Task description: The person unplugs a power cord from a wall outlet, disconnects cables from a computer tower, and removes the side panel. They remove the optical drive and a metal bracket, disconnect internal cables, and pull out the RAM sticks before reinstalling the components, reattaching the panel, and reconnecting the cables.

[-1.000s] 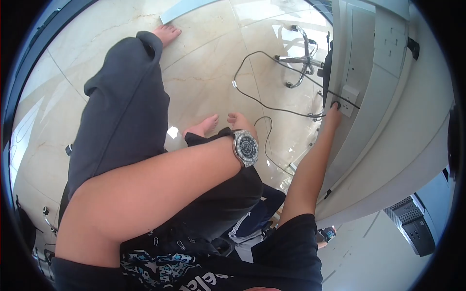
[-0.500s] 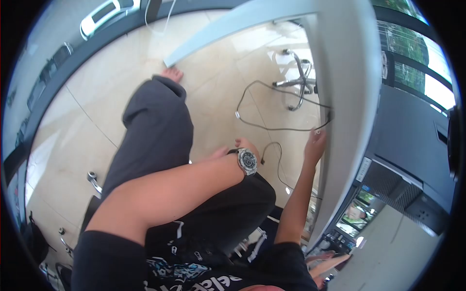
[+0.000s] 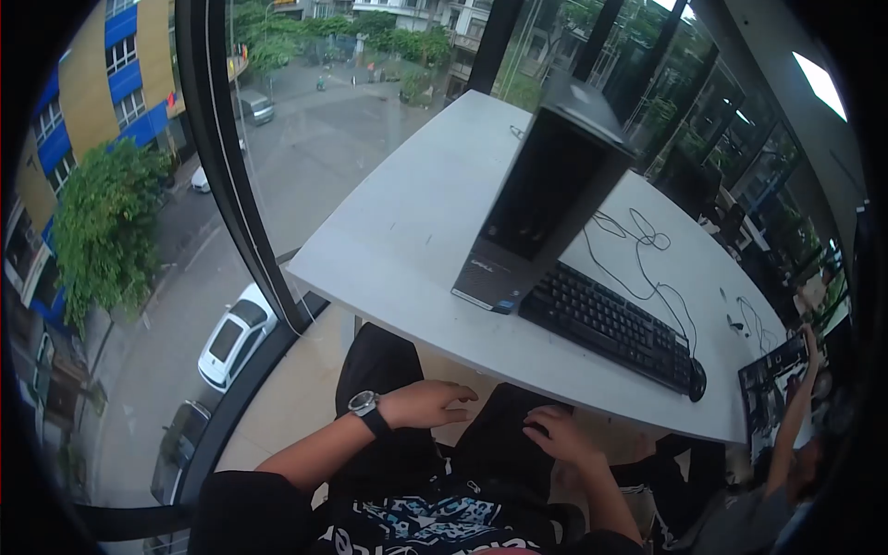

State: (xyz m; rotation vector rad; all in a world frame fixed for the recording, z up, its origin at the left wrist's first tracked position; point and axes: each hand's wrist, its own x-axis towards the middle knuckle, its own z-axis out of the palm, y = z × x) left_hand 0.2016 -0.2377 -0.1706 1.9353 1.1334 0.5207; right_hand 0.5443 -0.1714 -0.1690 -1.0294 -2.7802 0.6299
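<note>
I sit at a white desk. My left hand, with a wristwatch on its wrist, rests open on my left thigh just under the desk's front edge. On my right thigh lies my right hand, its fingers loosely curled and holding nothing. A black desktop computer case lies on the desk ahead of me. Beside it, to the right, is a black keyboard, and a black mouse sits at the keyboard's right end.
Thin black cables trail over the desk behind the keyboard. A large window with a dark frame post runs along the left, over a street with parked cars. Another person's raised arm shows at the far right.
The view has swung up from the floor under the desk to the desktop. My right hand has left the wall socket area and now lies on my thigh, as does my left hand.
</note>
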